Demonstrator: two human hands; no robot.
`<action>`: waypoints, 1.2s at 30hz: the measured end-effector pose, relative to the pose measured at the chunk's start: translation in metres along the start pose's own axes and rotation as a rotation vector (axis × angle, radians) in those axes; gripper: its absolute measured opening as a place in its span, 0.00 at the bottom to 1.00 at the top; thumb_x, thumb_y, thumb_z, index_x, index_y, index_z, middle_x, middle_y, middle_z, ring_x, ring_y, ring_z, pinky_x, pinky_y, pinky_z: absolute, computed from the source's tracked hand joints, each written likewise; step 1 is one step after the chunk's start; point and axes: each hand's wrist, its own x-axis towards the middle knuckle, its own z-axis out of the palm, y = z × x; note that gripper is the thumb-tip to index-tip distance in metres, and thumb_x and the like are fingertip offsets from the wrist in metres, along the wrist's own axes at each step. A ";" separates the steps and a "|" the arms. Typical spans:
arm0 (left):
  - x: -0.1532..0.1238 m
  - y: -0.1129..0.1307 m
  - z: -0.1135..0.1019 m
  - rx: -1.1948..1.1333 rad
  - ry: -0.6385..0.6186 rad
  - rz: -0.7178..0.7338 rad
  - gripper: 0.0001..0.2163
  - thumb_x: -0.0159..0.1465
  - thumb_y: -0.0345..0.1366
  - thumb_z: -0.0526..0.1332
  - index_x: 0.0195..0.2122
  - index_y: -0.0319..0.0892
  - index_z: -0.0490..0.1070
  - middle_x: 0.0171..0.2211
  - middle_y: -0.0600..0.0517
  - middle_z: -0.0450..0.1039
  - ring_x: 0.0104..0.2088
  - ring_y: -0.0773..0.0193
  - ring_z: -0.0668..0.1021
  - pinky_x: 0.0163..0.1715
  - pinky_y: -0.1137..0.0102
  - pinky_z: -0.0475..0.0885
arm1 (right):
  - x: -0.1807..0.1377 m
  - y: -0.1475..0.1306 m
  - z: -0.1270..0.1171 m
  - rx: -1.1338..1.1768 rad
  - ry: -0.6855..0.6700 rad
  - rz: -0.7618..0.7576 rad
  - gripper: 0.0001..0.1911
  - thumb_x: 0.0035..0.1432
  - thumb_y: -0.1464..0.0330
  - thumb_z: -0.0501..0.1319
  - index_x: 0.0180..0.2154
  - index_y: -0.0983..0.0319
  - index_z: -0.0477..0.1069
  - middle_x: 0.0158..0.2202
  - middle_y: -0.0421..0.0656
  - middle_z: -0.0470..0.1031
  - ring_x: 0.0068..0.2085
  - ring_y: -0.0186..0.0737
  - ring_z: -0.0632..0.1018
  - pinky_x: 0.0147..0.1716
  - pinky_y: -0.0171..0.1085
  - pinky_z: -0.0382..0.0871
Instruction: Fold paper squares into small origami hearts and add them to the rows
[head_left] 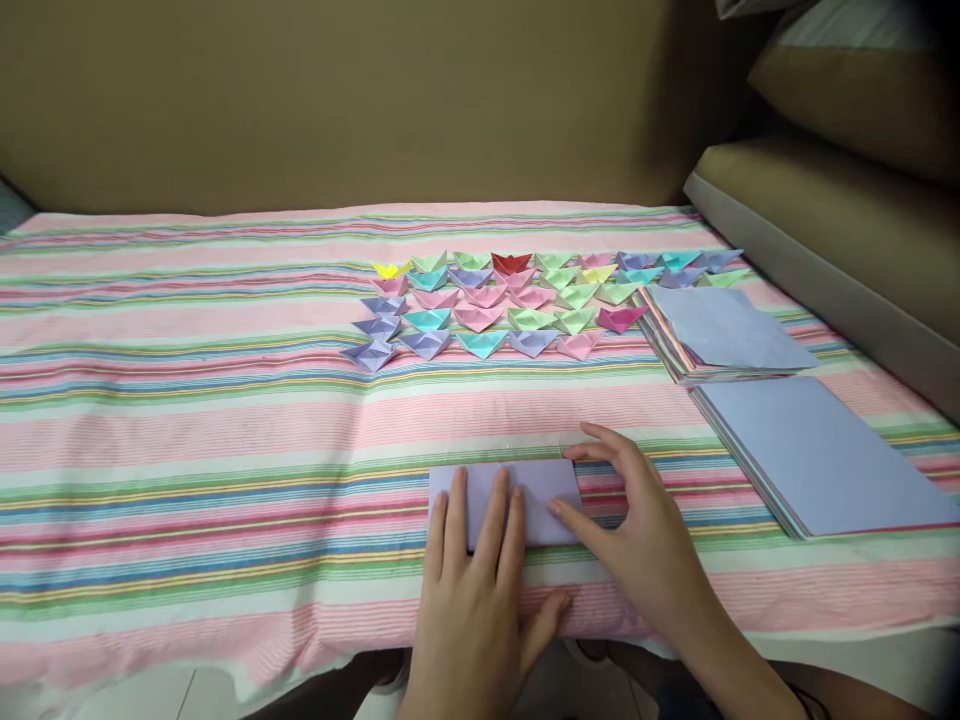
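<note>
Pressing folded lilac paper (541, 487), rect. shape: L hand (472, 600), R hand (645, 545) both flat, unclenched on it.

Flat surface covered by a striped cloth (187, 420): pink, green and blue bands. Near edge: folded lavender sheet (551, 490). Mid-cloth: rows of small paper boats (510, 305), pastels, one red. Right: far paper stack (727, 330) beside the boats, near paper stack (817, 455), both lavender-topped.

Bare left hand (474, 600), bare right hand (637, 535)
</note>
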 end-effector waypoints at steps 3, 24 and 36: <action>0.000 0.000 0.000 0.005 -0.004 -0.010 0.31 0.60 0.54 0.51 0.60 0.40 0.59 0.63 0.53 0.53 0.62 0.40 0.53 0.56 0.51 0.55 | 0.000 0.000 0.000 -0.002 0.001 -0.003 0.30 0.48 0.70 0.64 0.53 0.57 0.58 0.43 0.44 0.71 0.48 0.46 0.71 0.50 0.49 0.62; -0.002 -0.001 0.000 0.031 -0.023 0.032 0.32 0.60 0.52 0.53 0.61 0.38 0.56 0.64 0.49 0.50 0.62 0.36 0.51 0.56 0.48 0.55 | 0.003 -0.003 0.000 0.022 -0.036 -0.017 0.32 0.48 0.72 0.62 0.54 0.55 0.54 0.42 0.44 0.72 0.48 0.47 0.71 0.51 0.52 0.61; -0.001 -0.001 -0.001 0.029 -0.035 0.032 0.31 0.61 0.51 0.53 0.61 0.38 0.56 0.64 0.49 0.50 0.62 0.37 0.51 0.56 0.49 0.56 | 0.003 -0.002 0.000 -0.019 -0.022 -0.061 0.30 0.49 0.71 0.61 0.54 0.55 0.56 0.42 0.45 0.72 0.47 0.49 0.71 0.49 0.54 0.63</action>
